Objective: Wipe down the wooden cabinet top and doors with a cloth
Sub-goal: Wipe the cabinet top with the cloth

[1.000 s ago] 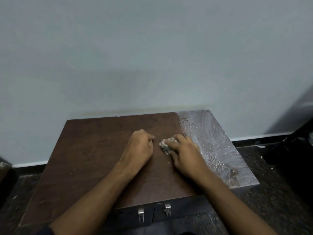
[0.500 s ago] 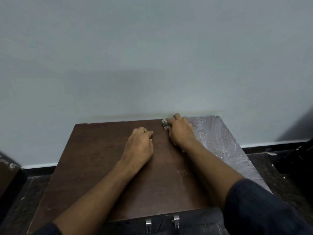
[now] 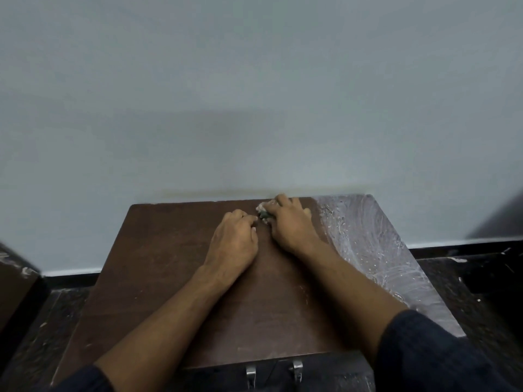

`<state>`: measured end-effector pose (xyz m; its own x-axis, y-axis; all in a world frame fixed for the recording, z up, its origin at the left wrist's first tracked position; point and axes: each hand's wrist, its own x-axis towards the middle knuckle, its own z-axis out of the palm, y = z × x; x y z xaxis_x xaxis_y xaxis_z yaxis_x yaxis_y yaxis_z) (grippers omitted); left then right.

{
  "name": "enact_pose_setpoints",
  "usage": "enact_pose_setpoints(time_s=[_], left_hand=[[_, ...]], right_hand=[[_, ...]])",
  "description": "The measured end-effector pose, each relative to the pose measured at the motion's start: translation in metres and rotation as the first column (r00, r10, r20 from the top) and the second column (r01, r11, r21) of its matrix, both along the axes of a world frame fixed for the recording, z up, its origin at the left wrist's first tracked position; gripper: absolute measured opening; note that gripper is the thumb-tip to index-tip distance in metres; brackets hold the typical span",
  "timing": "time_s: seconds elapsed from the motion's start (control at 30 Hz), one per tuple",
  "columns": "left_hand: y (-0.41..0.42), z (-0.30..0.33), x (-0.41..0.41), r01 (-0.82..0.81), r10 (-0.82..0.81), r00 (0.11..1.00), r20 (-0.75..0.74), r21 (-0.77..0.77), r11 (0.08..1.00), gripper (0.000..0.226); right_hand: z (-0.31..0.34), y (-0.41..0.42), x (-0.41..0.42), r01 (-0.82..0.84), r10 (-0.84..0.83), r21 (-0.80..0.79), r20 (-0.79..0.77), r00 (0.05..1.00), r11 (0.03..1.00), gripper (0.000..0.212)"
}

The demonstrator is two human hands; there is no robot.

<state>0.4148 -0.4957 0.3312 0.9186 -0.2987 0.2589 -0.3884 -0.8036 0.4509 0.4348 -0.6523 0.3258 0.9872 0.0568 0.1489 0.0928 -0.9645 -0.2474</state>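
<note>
A plain pale wall (image 3: 254,94) fills the top of the view, and one brown wooden cabinet top (image 3: 175,278) stands right against it.

The right hand (image 3: 291,224) is near the back edge of the top, close to the wall. Its fingers are curled over one small bunched cloth (image 3: 263,212) and press it down on the wood. Only a little of the cloth peeks out at the left of the fingers; it looks whitish with a dark bit. Just beside it, the left hand (image 3: 233,243) rests on the wood with its fingers bent under. It holds nothing that can be seen. The two hands are very near each other, with a thin gap between them.

Going outward, two bare forearms reach back to the bottom of the view. There are two dark blue sleeves, a big one on the right (image 3: 430,355) and a small bit on the left (image 3: 82,380).

The right part of the cabinet top is a gray dusty strip (image 3: 373,250) with white swirly streaks. The rest of the top is dark brown with a few pale specks.

At the front edge, two small silver handles (image 3: 251,374) hang on the doors, side by side.

A black strip (image 3: 70,275) runs along the bottom of the wall. The floor (image 3: 481,306) is dark and speckled. One brown piece of furniture (image 3: 14,278) shows at the far left edge.

No writing can be read anywhere.
</note>
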Motion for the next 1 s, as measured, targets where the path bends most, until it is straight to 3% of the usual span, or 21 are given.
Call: enact_pose_setpoints(time_s=[0.1,0.3,0.53,0.63,0.8,0.93,1.0], left_hand=[[0.001,-0.004,-0.003,-0.052,0.052,0.999,0.003,-0.073,0.996,0.031],[-0.004,-0.01,-0.027,0.052,-0.052,0.999,0.012,-0.049,0.997,0.026],[-0.001,-0.016,-0.06,0.027,-0.025,1.0,0.015,-0.159,0.987,0.019],[0.0,-0.015,-0.077,0.115,-0.116,0.993,0.003,-0.11,0.987,0.022],[-0.015,-0.004,-0.083,0.2,-0.201,0.98,-0.007,-0.053,0.978,0.017],[-0.028,-0.007,-0.089,0.191,-0.192,0.981,-0.009,-0.053,0.98,0.011],[-0.032,-0.009,-0.092,0.209,-0.209,0.978,0.012,-0.056,0.976,0.011]], right_hand=[[-0.004,0.004,-0.043,-0.143,0.142,0.019,0.017,0.99,0.99,0.04],[-0.003,-0.007,-0.064,0.132,-0.131,0.01,-0.003,0.991,0.991,0.043],[-0.006,0.002,-0.155,-0.042,0.041,0.028,0.038,0.998,0.999,0.041],[-0.016,-0.011,-0.188,0.017,-0.019,0.03,0.073,0.997,0.999,0.041],[-0.001,-0.009,-0.163,0.242,-0.243,0.036,0.026,0.97,0.97,0.041],[-0.005,-0.013,-0.168,0.173,-0.174,0.034,0.033,0.984,0.984,0.043],[-0.007,-0.029,-0.172,0.225,-0.226,0.042,0.032,0.974,0.974,0.043]])
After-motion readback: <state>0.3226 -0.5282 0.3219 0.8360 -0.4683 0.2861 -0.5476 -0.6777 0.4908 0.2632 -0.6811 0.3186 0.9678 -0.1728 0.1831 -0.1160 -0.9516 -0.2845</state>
